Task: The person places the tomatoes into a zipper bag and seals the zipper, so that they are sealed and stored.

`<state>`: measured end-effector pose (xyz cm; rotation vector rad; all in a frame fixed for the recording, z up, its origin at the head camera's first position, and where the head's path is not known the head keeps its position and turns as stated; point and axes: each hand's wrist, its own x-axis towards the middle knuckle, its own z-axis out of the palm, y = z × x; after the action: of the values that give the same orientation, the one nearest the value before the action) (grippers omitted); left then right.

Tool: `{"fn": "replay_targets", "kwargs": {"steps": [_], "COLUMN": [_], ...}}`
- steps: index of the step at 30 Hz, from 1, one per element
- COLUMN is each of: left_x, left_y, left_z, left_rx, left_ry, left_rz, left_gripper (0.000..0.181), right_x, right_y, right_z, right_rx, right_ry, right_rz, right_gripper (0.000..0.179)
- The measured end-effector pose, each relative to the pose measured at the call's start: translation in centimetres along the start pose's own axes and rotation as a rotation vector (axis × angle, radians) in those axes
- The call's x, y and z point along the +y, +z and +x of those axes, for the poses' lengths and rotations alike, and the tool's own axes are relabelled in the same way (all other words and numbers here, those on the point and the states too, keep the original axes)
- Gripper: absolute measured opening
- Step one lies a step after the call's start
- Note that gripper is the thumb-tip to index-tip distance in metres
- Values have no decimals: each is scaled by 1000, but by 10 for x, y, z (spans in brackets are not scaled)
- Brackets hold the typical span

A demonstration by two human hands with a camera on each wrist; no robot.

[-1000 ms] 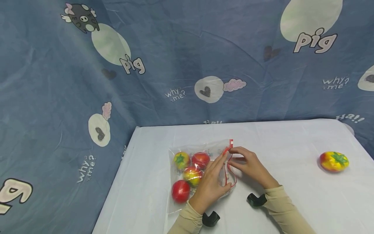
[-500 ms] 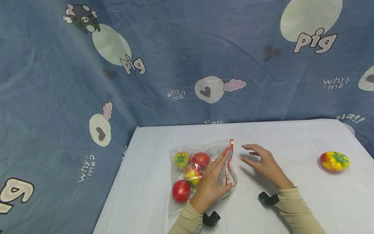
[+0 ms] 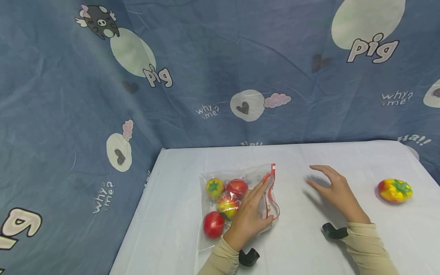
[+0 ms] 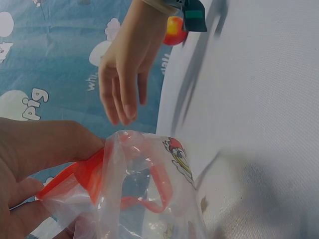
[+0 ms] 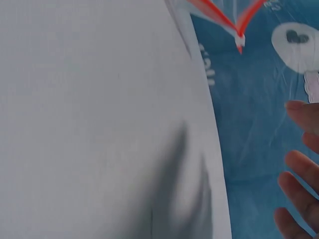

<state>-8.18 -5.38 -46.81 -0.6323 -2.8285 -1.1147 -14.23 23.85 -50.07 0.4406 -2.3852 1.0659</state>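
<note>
A clear zip bag with a red zip edge lies on the white table, several red and yellow toy fruits inside, among them a red one and a yellow one with a green leafy top. My left hand reaches over the bag and pinches its mouth; in the left wrist view the thumb and fingers hold the red zip strip, and the mouth gapes. Off to the bag's right, my right hand is in the air with spread, bent fingers and nothing in them.
Right of my right hand lies a loose red-and-yellow toy fruit with a green star-shaped leaf. White cloth covers the table. A blue printed curtain hangs behind it and along the left side.
My right hand has let go of the bag's mouth and moved right, toward the loose toy fruit, its fingers spreading. The left hand and the bag have stayed in place.
</note>
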Motion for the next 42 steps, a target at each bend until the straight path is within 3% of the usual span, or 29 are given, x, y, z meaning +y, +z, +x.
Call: {"fn": "replay_targets", "kwargs": {"steps": [12, 22, 33, 42], "left_x": [-2, -1, 1, -1], "left_y": [1, 1, 1, 1], "left_z": [0, 0, -1, -1], "left_rx": [4, -4, -5, -8], "left_ry": [9, 1, -17, -5], "left_rz": [0, 14, 17, 8], "left_gripper": [108, 108, 109, 110], "right_x": [17, 29, 47, 54], "right_y": [-26, -52, -84, -97], "right_z": [-8, -16, -27, -33], "right_rx": [47, 24, 102, 121], "right_ry": [52, 170, 313, 439], "right_rz": [-44, -106, -140, -223], "right_gripper": [54, 50, 52, 55]}}
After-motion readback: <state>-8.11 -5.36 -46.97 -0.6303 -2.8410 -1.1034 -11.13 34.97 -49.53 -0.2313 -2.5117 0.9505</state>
